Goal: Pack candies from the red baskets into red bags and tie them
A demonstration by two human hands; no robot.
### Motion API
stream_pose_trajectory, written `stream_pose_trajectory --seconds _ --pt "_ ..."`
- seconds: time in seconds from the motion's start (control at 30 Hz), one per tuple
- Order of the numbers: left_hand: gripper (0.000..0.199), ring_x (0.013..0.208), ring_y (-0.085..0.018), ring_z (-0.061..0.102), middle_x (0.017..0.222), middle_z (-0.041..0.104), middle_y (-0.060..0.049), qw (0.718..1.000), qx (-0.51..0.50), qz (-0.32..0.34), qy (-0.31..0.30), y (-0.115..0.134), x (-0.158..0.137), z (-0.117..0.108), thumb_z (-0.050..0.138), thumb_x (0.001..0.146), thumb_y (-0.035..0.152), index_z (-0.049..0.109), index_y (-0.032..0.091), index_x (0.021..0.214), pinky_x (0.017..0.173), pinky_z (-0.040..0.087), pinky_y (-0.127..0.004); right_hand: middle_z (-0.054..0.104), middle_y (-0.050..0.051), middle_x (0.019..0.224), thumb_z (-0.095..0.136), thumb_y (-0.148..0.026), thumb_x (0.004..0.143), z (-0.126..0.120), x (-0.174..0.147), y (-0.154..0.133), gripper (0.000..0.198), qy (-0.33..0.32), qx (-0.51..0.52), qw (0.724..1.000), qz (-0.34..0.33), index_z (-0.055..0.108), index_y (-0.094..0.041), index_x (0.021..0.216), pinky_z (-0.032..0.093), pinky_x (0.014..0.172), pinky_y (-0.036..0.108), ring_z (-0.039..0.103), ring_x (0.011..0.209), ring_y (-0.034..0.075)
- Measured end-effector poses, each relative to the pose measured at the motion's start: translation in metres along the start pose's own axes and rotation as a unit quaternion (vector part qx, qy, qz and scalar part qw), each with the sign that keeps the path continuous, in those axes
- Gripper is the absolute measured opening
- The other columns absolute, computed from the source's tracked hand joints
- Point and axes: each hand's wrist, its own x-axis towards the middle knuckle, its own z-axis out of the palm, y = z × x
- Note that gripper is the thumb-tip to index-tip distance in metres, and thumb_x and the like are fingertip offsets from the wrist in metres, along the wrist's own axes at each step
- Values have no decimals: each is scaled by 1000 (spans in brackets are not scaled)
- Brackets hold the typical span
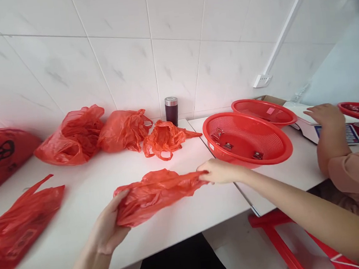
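A red plastic bag (159, 190) is stretched sideways between my two hands, just above the white table. My left hand (110, 224) is wrapped round the bag's left end, its fingers partly hidden behind the plastic. At the other end, my right hand (218, 171) pinches the gathered tip. Whether anything lies inside the bag cannot be made out. Close beyond my right hand stands a red plastic basket (282, 155) with a few small wrapped packets (227, 146) in it. A flat red bag (26, 221) lies to the left of my left hand.
Crumpled red bags (73, 137) line the wall, beside a dark tumbler (171, 112). Behind the near basket is another red basket (291, 120). A co-worker's hand (325, 115) is over a white scale (307, 129) at right. A red stool (280, 243) stands below the table edge.
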Motion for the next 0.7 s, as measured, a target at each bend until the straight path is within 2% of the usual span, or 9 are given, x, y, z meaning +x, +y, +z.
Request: stream_pose_trajectory --seconds 0.07,0.13,0.23,0.3,0.37,0.43,0.5,0.6,0.7 --pt "6 62 -15 66 74 68 0 999 -34 -8 -9 3 0 -8 64 81 25 65 20 84 59 58 -25 56 -1 59 48 -26 85 -13 1 8 21 14 131 991 31 58 -19 67 42 44 22 54 50 12" --pt "11 59 -12 63 73 67 3 999 -17 8 -49 4 -1 -11 72 77 25 63 21 82 54 55 -21 61 2 70 48 -28 85 -27 1 8 17 76 255 962 65 59 -18 78 48 47 23 58 56 13" --pt "21 67 -12 66 83 69 1 995 9 25 -97 0 -2 -7 78 73 25 64 22 87 59 55 -20 65 7 101 54 -26 82 -52 -7 -10 23 105 315 941 67 59 -19 103 55 58 27 64 69 15" --pt "27 72 -14 67 87 69 -1 995 -4 33 -94 -2 -2 -2 78 72 26 65 21 96 63 56 -22 60 7 119 58 -26 83 -68 -22 -34 34 76 260 962 31 56 -24 117 56 65 29 64 77 15" --pt "30 69 -14 67 86 68 -1 995 -31 47 -81 -3 -1 5 78 72 25 65 21 99 60 56 -23 59 5 123 57 -26 86 -75 -37 -63 31 154 120 981 -18 57 -27 118 54 69 28 63 87 17" --pt "26 65 -13 65 82 67 -1 994 -58 53 -81 -4 0 13 77 73 23 65 19 96 57 55 -21 61 6 116 55 -23 88 -65 -48 -89 24 294 -42 952 -66 61 -24 110 50 68 29 61 93 19" --pt "19 64 -12 65 81 66 -1 991 -84 47 -94 -7 0 22 74 76 21 65 18 93 57 55 -20 64 6 101 52 -19 89 -40 -48 -104 16 331 -168 919 -134 65 -20 98 46 64 29 58 87 19" --pt "8 66 -14 67 82 69 -5 984 -130 1 -123 -14 -2 37 65 84 18 65 15 92 61 58 -22 63 5 85 50 -14 88 6 -30 -98 17 229 -282 897 -250 64 -19 79 42 63 32 53 77 19" --pt "15 69 -18 70 82 71 -9 971 -187 -77 -129 -19 -5 44 51 92 17 65 13 96 64 60 -27 62 9 105 55 -15 85 35 -3 -64 15 121 -342 890 -275 66 -18 75 42 79 41 52 95 26"
